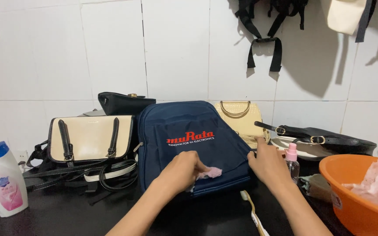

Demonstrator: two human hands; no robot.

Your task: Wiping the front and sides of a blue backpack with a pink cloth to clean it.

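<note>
A navy blue backpack (184, 131) with red and white print stands on the dark counter in front of me. My left hand (182, 168) presses a small pink cloth (211, 173) against the backpack's lower front pocket. My right hand (267, 161) rests flat on the backpack's right edge, steadying it. A toothbrush (252, 212) lies on the counter just below the backpack, between my forearms.
A cream and black handbag (90, 137) stands left, a black bag (123, 102) behind it. A beige handbag (241, 116) and black-strapped bag (324, 140) sit right. A white bottle (3, 181) stands far left; a small spray bottle (292, 159) and orange basin (359, 196) right.
</note>
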